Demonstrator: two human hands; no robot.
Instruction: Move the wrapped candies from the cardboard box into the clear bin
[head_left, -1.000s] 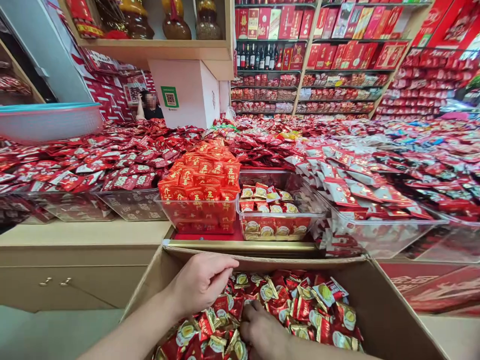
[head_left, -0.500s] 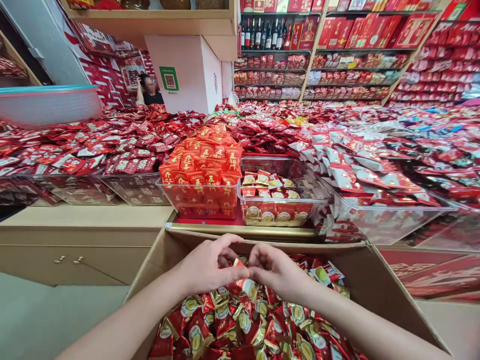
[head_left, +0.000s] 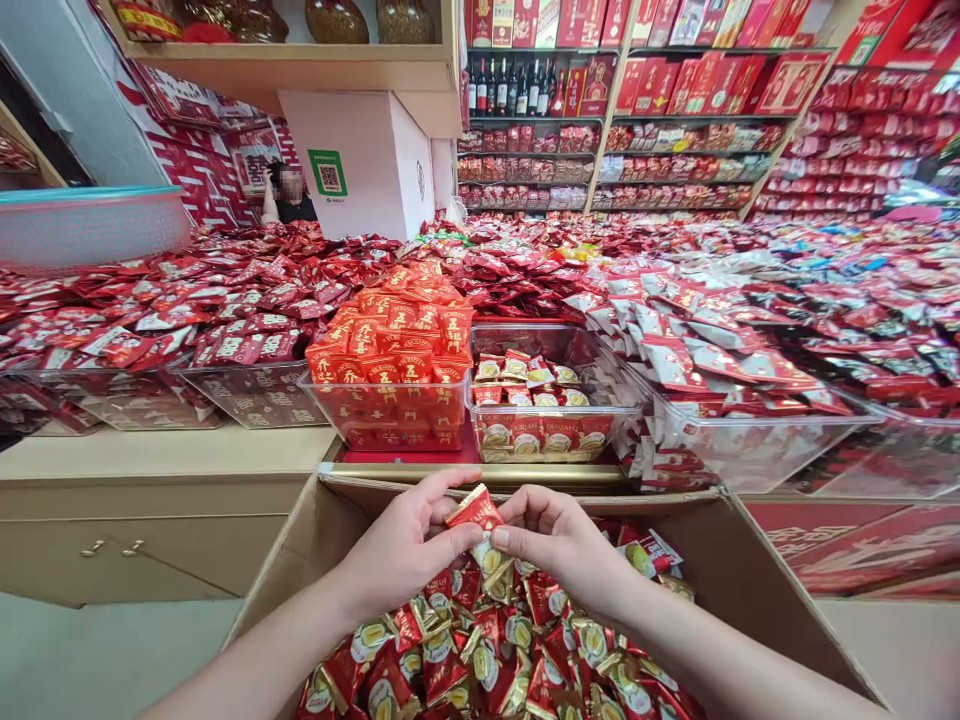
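Raised since a second ago: my right hand (head_left: 564, 548), now beside my left hand (head_left: 399, 540).
I clamp one red packet (head_left: 480, 508) between thumbs (head_left: 456, 546) and fingers (head_left: 448, 482), its upper end above the thumbs, over the carton (head_left: 757, 610).

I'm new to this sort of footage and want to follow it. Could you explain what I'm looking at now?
There is no machine here, just a person's bare left hand and right hand. The view comes from a camera worn on that person's head, looking forward and down, so the forearms enter from the bottom.

Between their fingers, both hands hold one small red-and-gold packet. Below is an open cardboard box with many similar packets inside. Just beyond it, a clear tub holds more, marked DURIAN, beside a heap of orange-red packets. Other heaped tubs stand along the counter, and wall shelves behind hold bottles and boxes.
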